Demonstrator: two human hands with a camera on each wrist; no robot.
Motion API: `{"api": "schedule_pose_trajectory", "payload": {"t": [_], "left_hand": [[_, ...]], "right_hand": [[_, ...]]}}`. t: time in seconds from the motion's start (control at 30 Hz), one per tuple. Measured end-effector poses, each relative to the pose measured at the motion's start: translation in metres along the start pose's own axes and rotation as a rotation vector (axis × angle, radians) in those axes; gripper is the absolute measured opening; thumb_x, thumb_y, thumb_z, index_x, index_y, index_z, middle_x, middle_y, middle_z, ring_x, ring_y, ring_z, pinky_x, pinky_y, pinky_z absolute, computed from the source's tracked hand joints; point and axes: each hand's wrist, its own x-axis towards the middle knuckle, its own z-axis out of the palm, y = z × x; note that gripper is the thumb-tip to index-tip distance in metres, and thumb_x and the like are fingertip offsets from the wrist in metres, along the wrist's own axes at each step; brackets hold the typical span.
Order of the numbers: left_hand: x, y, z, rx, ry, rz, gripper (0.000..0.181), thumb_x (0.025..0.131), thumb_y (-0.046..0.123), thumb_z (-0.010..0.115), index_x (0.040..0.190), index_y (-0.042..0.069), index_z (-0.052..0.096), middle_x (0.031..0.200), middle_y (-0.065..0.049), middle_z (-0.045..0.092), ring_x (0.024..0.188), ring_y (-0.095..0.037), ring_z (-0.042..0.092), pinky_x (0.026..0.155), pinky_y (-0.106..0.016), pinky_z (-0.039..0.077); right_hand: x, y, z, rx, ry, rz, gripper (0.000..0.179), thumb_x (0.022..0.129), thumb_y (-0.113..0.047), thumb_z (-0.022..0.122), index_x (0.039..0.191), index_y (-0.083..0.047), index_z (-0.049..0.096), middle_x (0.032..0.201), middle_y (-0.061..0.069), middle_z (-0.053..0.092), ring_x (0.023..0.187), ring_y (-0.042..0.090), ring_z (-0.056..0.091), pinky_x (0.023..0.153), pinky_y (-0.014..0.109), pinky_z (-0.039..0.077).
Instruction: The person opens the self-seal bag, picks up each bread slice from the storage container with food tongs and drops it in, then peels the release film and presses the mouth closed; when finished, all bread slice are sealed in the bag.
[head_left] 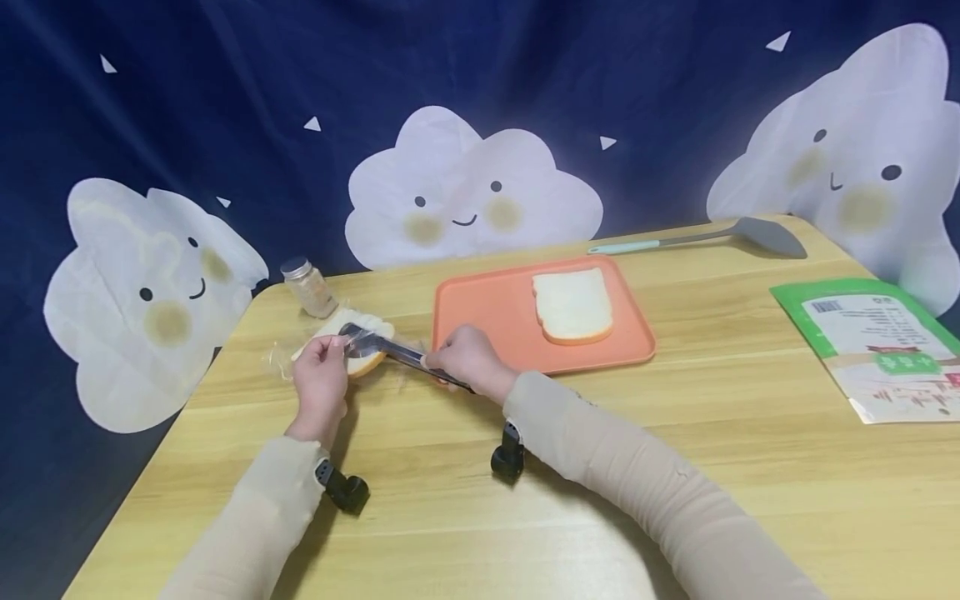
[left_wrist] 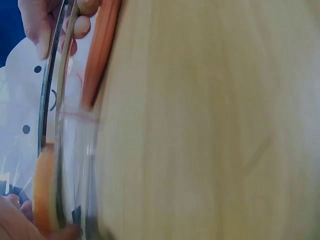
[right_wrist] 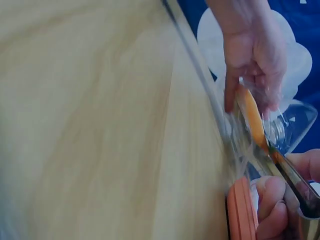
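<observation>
My left hand (head_left: 318, 383) pinches a clear plastic bag (right_wrist: 301, 120) around a slice of white bread (head_left: 365, 365) with an orange-brown crust, at the table's left. In my right hand (head_left: 474, 358) is a pair of metal tongs (head_left: 408, 356), gripped near the rear end. The tongs' tips reach to the left and lie around the slice, with one arm on each side of it in the left wrist view. Part of the slice is hidden behind the left fingers and the tongs. A second bread slice (head_left: 573, 304) lies flat on an orange tray (head_left: 487, 312), right of the hands.
A small capped glass jar (head_left: 309, 289) stands just behind the bagged slice. Along the back edge lies a grey spatula (head_left: 767, 236) with a mint handle. A green and white package (head_left: 885, 350) lies at the right on the wooden table (head_left: 465, 517).
</observation>
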Motion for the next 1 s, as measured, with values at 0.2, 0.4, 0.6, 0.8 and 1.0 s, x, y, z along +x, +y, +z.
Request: {"api": "schedule_pose_trajectory", "payload": {"t": [0.2,0.4,0.6,0.8,1.0], "left_hand": [[-0.001,0.000,0.005,-0.044,0.033,-0.012,0.017,0.096,0.013,0.046,0.094,-0.002,0.055,0.102,-0.006,0.055,0.093,-0.011,0.045,0.075,-0.019,0.039],[-0.005,0.001,0.007,0.035,0.004,0.010,0.020,0.096,0.011,0.044,0.096,-0.005,0.056,0.104,-0.013,0.059,0.093,-0.015,0.046,0.075,-0.022,0.038],[-0.007,0.006,0.009,0.153,-0.012,0.041,0.023,0.096,0.014,0.045,0.099,-0.004,0.059,0.105,-0.017,0.061,0.089,-0.019,0.048,0.076,-0.027,0.038],[-0.012,0.009,0.014,0.048,0.003,-0.022,0.022,0.096,0.013,0.047,0.100,-0.005,0.059,0.107,-0.014,0.058,0.095,-0.017,0.046,0.075,-0.022,0.039],[-0.017,0.011,0.015,-0.062,-0.035,-0.111,0.022,0.097,0.011,0.042,0.107,-0.005,0.055,0.114,-0.012,0.055,0.092,-0.016,0.048,0.064,-0.022,0.052]], "right_hand": [[0.000,-0.004,0.004,-0.011,0.014,0.019,0.032,0.086,-0.023,0.066,0.069,0.005,0.068,0.065,0.020,0.066,0.039,0.019,0.050,0.035,0.025,0.029],[0.002,-0.004,0.003,-0.091,0.021,0.030,0.035,0.086,-0.026,0.065,0.061,-0.002,0.065,0.058,0.015,0.064,0.041,0.023,0.054,0.034,0.026,0.030],[0.004,-0.005,-0.001,-0.087,0.018,0.022,0.033,0.086,-0.025,0.065,0.064,0.000,0.068,0.059,0.015,0.065,0.046,0.026,0.059,0.037,0.026,0.036],[0.005,-0.007,0.001,-0.067,0.024,0.031,0.032,0.086,-0.023,0.064,0.067,0.002,0.069,0.061,0.016,0.066,0.048,0.026,0.060,0.037,0.026,0.034],[0.005,-0.005,0.003,-0.053,0.027,0.040,0.032,0.086,-0.023,0.064,0.065,0.001,0.069,0.059,0.016,0.065,0.045,0.024,0.059,0.035,0.025,0.033]]}}
